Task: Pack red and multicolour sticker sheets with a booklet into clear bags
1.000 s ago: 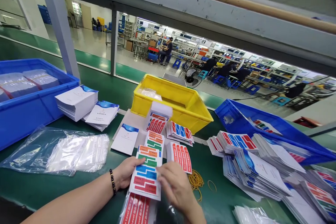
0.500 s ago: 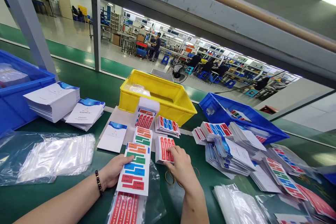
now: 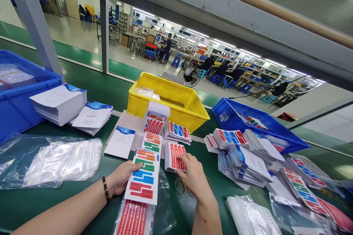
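My left hand (image 3: pixel 123 177), with a beaded bracelet at the wrist, grips a sticker sheet (image 3: pixel 143 176) printed with orange, green, blue and red shapes; the thumb lies on top. Whether other sheets lie under it I cannot tell. My right hand (image 3: pixel 192 174) rests its fingertips on a stack of red label sheets (image 3: pixel 174 154), fingers bent but apart. Below the held sheet, red label sheets (image 3: pixel 132 218) lie on a clear plastic bag (image 3: pixel 165 205). Just beyond it sits a stack of coloured sticker sheets (image 3: pixel 151 141). Rubber bands (image 3: pixel 179 187) lie under my right hand.
A yellow bin (image 3: pixel 168 106) stands ahead, with blue bins (image 3: pixel 22 95) at left and another blue bin (image 3: pixel 256 125) at right. Booklet stacks (image 3: pixel 59 104) and clear bags (image 3: pixel 66 161) lie left. More booklets (image 3: pixel 248 161), sticker sheets and bags (image 3: pixel 250 216) spread right. A metal beam crosses above.
The view has shifted slightly, so everything sits a little further right. Both hands keep nearly the same places, the left on the sticker sheet, the right at the red label stack.
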The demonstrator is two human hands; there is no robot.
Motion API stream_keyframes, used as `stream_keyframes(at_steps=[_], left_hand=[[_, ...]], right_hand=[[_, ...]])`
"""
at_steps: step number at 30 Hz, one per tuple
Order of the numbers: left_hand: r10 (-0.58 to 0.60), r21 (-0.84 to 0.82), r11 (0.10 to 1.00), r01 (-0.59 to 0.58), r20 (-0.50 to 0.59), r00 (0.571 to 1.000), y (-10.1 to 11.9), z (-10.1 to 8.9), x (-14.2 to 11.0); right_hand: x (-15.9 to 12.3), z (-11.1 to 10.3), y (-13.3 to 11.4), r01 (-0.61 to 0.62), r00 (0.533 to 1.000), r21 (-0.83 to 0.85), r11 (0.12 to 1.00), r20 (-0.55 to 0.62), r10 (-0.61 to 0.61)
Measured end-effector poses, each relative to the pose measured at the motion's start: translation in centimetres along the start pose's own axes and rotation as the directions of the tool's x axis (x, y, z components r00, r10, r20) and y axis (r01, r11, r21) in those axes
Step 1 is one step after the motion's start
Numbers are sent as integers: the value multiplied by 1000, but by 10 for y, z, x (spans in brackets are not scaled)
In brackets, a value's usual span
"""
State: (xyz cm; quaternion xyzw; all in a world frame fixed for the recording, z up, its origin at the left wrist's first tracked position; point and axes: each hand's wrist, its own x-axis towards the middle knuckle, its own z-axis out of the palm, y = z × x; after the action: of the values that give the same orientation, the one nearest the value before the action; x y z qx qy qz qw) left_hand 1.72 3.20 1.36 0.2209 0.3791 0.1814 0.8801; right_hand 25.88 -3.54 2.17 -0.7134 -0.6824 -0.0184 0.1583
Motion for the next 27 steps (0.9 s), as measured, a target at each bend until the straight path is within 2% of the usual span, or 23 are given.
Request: stream_keyframes(at_steps=[13, 20, 22, 24, 25, 27], left_hand=[[-11, -26, 1000, 12, 38, 999, 0, -2, 0], [-27, -22, 999, 27, 8, 1000, 2, -1, -2], [-25, -25, 999, 26, 16, 1000, 3, -1, -2], [-9, -38, 999, 11, 38, 999, 2, -2, -1], [-4, -48, 999, 6, 48, 999, 1, -2, 0], [12, -82, 997, -6, 68, 998, -1, -3, 2]], right_hand=[[1, -1, 5, 18, 1000, 79, 997, -9, -17], [-3, 2, 14, 36, 999, 87, 996, -8, -36], [-3, 4, 15, 43, 997, 68, 997, -72, -38], [-1, 4, 9, 66, 975, 57, 996, -214, -53], [-1, 4, 2, 95, 949, 62, 994, -309, -71], [0, 2, -19, 215, 863, 89, 972, -484, -147]])
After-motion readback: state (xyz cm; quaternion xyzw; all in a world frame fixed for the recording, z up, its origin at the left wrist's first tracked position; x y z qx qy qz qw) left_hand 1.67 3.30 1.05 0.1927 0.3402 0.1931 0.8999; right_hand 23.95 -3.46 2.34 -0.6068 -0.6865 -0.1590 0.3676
